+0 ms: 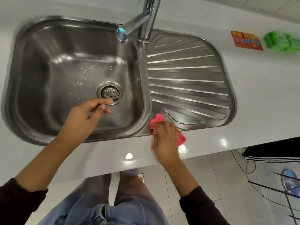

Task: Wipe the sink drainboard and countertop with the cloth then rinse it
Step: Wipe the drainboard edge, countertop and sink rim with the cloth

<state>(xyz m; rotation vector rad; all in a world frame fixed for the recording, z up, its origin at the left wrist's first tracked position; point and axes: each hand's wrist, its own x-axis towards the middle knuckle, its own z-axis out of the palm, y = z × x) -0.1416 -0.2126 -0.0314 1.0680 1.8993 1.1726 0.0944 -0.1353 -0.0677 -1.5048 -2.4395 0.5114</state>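
Note:
A pink cloth (156, 119) lies across the near rim of the steel sink, at the front left corner of the ribbed drainboard (186, 73). My right hand (165, 140) presses down on the cloth and covers most of it; the hand is blurred. My left hand (84, 116) hovers over the near part of the sink basin (65, 70), fingers loosely curled and holding nothing. Its fingertips are close to the drain strainer (110, 93). The white countertop (113, 156) runs around the sink.
A chrome tap (142, 18) stands behind the sink, its spout over the basin with no water running. A red packet (246, 40) and a green bag (282, 41) lie on the counter at the far right. The counter's front edge is close to my legs.

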